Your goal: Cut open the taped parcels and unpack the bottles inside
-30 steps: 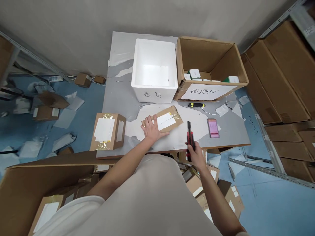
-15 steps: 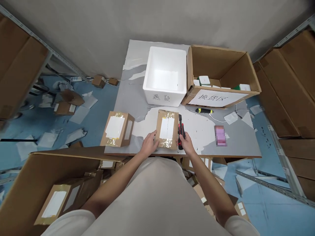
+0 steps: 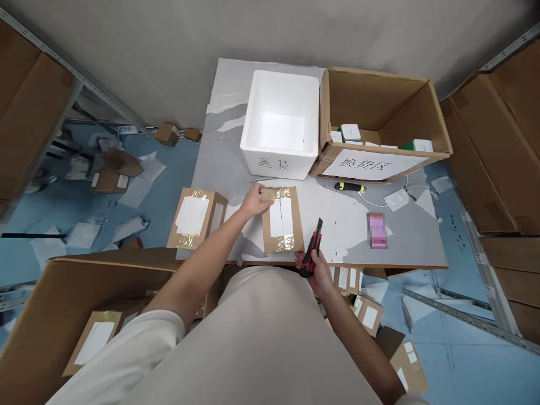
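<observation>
A small taped cardboard box (image 3: 298,219) with a white label lies on the table in front of me. My left hand (image 3: 254,201) grips its far left corner, thumb on top and fingers at the far edge. My right hand (image 3: 319,271) is closed around a red and black utility knife (image 3: 313,251), its tip pointing away from me. Some right-hand fingers reach the box's near right corner. To the left stands another taped cardboard box (image 3: 193,216), also labelled.
A white foam box (image 3: 276,164) and a large open carton (image 3: 386,76) holding small boxes stand at the back of the table. A yellow and black cutter (image 3: 349,187) and a blurred pink item (image 3: 377,230) lie to the right. A big carton (image 3: 37,315) is at lower left.
My left hand has moved from the box's near left side to its far left corner. My right hand has drawn nearer to me, and the knife tilts to the right. The box has shifted slightly.
</observation>
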Motion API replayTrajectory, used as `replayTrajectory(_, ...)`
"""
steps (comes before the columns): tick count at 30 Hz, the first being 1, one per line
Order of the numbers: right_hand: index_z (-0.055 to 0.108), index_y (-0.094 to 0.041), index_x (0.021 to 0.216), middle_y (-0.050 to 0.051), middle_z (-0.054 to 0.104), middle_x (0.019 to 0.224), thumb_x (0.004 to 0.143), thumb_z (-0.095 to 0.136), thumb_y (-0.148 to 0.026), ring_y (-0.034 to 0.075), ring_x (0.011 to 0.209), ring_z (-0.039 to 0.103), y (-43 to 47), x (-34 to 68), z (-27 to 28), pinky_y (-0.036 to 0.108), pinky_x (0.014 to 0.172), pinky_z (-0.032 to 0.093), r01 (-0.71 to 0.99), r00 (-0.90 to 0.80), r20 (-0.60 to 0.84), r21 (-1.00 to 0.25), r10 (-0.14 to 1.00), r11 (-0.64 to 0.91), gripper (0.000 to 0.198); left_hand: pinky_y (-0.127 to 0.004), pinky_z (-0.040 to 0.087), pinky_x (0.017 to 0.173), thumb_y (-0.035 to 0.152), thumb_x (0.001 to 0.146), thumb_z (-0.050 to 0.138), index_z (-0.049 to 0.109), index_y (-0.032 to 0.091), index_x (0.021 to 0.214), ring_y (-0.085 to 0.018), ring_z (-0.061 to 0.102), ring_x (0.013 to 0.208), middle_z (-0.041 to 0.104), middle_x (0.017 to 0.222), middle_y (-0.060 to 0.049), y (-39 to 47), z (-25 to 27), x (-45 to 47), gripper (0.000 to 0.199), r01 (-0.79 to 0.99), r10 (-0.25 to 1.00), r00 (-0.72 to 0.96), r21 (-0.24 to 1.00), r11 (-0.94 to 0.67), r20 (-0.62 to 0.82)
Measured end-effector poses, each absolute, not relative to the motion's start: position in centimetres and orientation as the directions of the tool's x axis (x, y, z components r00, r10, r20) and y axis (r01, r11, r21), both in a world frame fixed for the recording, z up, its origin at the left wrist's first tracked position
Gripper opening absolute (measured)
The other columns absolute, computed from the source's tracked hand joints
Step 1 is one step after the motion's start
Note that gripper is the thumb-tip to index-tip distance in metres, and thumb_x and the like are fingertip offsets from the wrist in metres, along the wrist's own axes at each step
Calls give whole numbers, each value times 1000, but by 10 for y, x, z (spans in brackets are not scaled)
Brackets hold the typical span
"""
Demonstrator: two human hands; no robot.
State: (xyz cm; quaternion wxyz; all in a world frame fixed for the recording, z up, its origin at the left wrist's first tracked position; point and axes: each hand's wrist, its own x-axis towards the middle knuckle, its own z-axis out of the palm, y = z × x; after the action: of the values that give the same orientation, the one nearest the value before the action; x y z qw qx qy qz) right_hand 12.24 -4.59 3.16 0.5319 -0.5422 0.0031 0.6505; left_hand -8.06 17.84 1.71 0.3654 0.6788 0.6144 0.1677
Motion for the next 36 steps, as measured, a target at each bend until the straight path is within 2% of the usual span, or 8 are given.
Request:
replayTrajectory(4,49,-28,110,1,68,108,78,66,-44,18,103,65,-20,146,26,40,87,53,-622,276,-589,-712,760,-326,40,-35,47,76,60,61,68,48,17,103,-26,61,93,63,98,-9,132,26,-99,63,823,962,-104,521,225,-251)
replayTrajectory(8,49,-27,113,3,66,113,80,60,-48,16,103,64,16,168,25,38,91,51,-470,315,-440,-842,841,-264,41,-37,47,68,73,62,59,51,19,89,-27,62,80,62,78,-6,78,24,-103,62,846,899,-186,401,352,-397)
replayTrajectory(12,48,-22,120,9,64,115,83,51,-52,17,90,66,26,188,33,34,81,53,-84,269,-373,-927,888,-365,48,-42,43,90,58,73,58,46,15,115,-30,54,112,57,115,-17,53,21,-92,62,860,978,-148,469,200,-146)
replayTrajectory(15,41,-17,133,10,67,103,87,41,-50,15,63,63,6,202,48,30,60,51,333,269,-415,-806,869,-489,57,-49,23,109,55,70,61,36,13,134,-35,25,138,30,146,-21,63,28,-80,81,881,968,251,409,-239,23)
replayTrajectory(18,20,-20,148,7,68,89,90,36,-41,15,55,59,-19,208,64,28,56,46,640,178,-451,-622,875,-451,63,-57,4,111,68,49,71,27,15,144,-42,6,141,13,154,-21,83,36,-70,117,818,836,540,296,-494,-95)
replayTrajectory(23,17,-20,150,11,67,96,92,30,-24,22,77,62,-32,196,77,29,63,43,861,68,-393,-442,917,-253,60,-61,1,109,74,45,69,19,15,148,-42,3,141,9,155,-20,96,38,-57,128,866,839,495,204,-456,-226)
replayTrajectory(28,15,-19,150,12,66,98,93,30,-21,23,76,61,-26,188,75,29,63,40,892,119,-385,-363,915,-269,59,-63,5,108,71,55,63,16,16,148,-42,3,141,9,155,-19,92,39,-49,119,920,891,384,186,-346,-243)
replayTrajectory(36,17,-19,150,11,66,95,92,28,-24,23,76,60,-18,178,76,30,63,39,893,179,-370,-328,912,-308,59,-63,4,108,72,53,65,18,18,148,-42,5,141,9,156,-17,93,36,-51,119,912,901,380,245,-328,-209)
